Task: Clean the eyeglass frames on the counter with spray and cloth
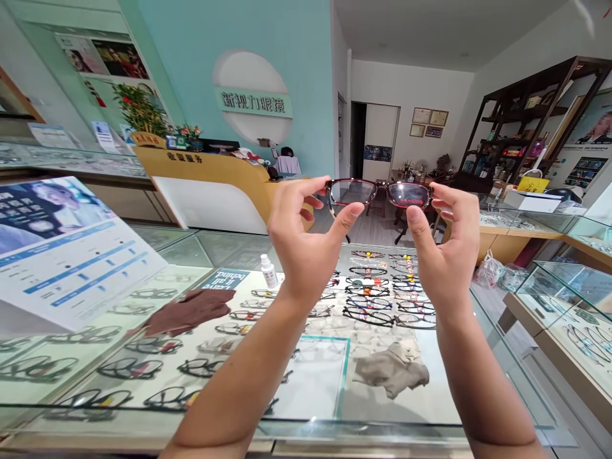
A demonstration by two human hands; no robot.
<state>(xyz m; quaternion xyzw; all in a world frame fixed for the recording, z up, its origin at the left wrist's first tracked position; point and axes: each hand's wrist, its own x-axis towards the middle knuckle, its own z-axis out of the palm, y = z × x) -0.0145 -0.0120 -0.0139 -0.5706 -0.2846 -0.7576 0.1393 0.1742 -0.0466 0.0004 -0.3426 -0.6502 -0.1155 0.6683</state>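
Observation:
A pair of dark-rimmed glasses [381, 185] is held up in front of me, above the glass display case [315, 376]. My left hand [310, 233] grips the frame's left end between thumb and fingers. The right end is pinched by my right hand [444, 233]. Red lettering shows on the right lens, and the temples hang down behind the rims. Beneath my hands, rows of eyeglasses [368, 303] lie in the case. On the glass are a brown cloth [191, 311], a grey cloth [392, 370] and a small white bottle [268, 273].
A printed card stand [71, 255] stands at the left. Behind the case is a yellow and white counter [205, 191]. More glass cases [574, 299] line the right side, with plastic bags [490, 269] on the floor and a dark shelf [521, 115] beyond.

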